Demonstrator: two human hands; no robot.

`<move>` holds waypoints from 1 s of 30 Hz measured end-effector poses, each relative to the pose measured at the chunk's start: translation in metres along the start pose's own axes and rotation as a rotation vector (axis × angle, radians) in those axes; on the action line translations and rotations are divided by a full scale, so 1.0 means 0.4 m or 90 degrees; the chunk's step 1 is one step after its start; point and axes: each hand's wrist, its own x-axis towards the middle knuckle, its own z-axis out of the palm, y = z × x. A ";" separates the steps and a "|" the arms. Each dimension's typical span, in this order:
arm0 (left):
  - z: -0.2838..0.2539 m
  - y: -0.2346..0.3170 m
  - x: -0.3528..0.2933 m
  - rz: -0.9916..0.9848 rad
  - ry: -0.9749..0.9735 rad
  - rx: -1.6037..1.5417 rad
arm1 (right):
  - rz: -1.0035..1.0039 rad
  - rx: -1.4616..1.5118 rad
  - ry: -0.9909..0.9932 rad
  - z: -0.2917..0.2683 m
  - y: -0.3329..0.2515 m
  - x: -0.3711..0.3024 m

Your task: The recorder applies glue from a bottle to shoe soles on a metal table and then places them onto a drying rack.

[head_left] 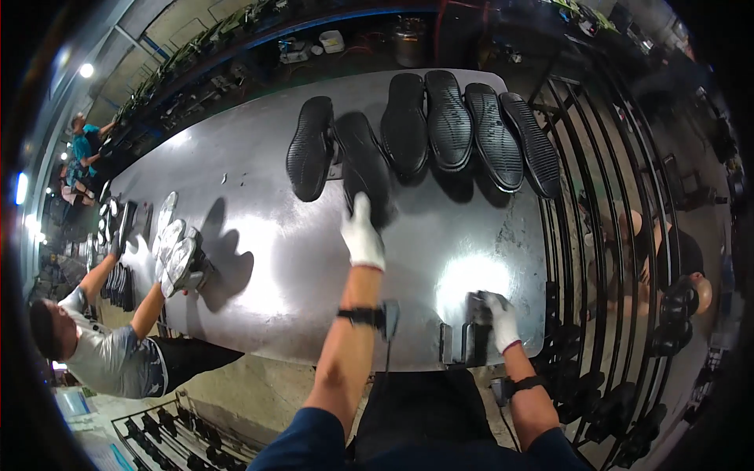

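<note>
My left hand, in a white glove, grips the near end of a black shoe sole over the metal table. Its thumb lies on the upper face, and that end is slightly blurred. Left of it, close by, lies another black sole. To its right several more ridged black soles stand side by side along the far edge. My right hand, also gloved, has its fingers closed at the top of a dark upright piece by the near table edge. What exactly its fingers hold is hidden.
The shiny metal table extends left, where a co-worker handles silvery shoe-shaped pieces. A black barred rack adjoins the right edge. Another rack stands lower left. A person is beyond the bars.
</note>
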 end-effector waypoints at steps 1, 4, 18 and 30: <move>-0.031 -0.012 -0.090 -0.034 0.057 0.096 | -0.030 0.043 -0.058 0.060 -0.037 -0.014; -0.199 -0.047 -0.336 -0.324 -0.043 0.240 | 0.005 0.299 -0.370 0.168 -0.181 -0.061; -0.171 -0.371 -0.186 -0.056 -0.280 0.792 | 0.077 0.071 -0.192 -0.082 -0.064 -0.311; -0.113 -0.411 -0.261 -0.157 -0.262 0.532 | -0.404 -0.596 -0.048 0.137 -0.346 -0.329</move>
